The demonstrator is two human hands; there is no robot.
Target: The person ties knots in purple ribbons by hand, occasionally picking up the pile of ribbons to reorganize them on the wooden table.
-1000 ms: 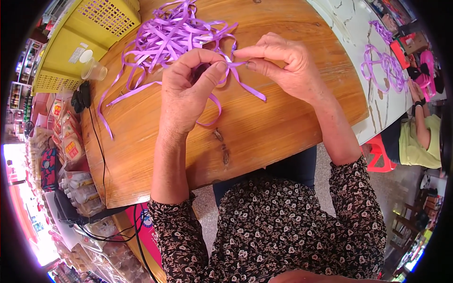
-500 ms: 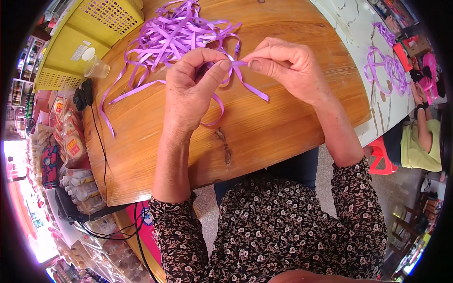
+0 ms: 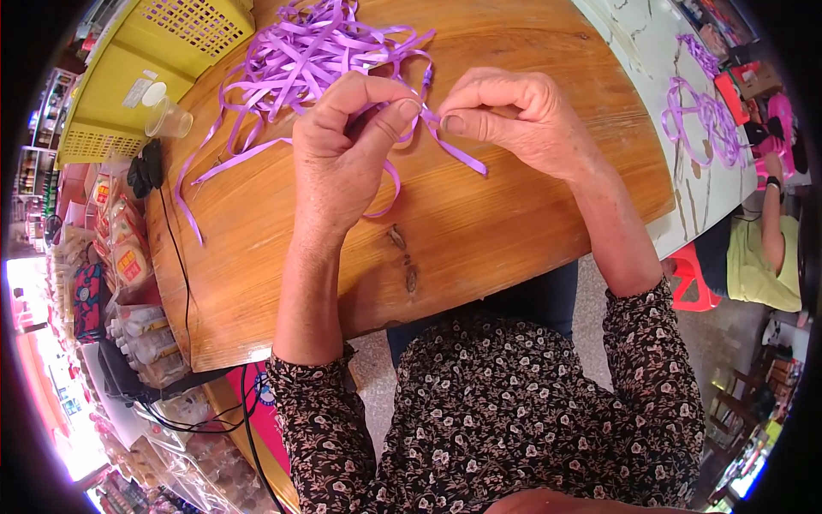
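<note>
Both of my hands are raised over the wooden table, fingertips a short way apart. My left hand is closed, thumb pressed to forefinger on a purple ribbon. The same ribbon seems to reach the pinched thumb and forefinger of my right hand, though little of it shows between them. A loose end slants down toward the right, and a loop hangs by my left wrist. Just beyond my hands lies a tangled heap of purple ribbons.
A yellow plastic crate and a clear cup stand at the far left, near a black cable. Packaged goods crowd the left edge. On a white marbled table at right lie more purple ribbons, beside a person in yellow-green.
My fingertips have come slightly closer together, and less ribbon shows between them. The view has shifted a little. The other person's arm at the right has moved.
</note>
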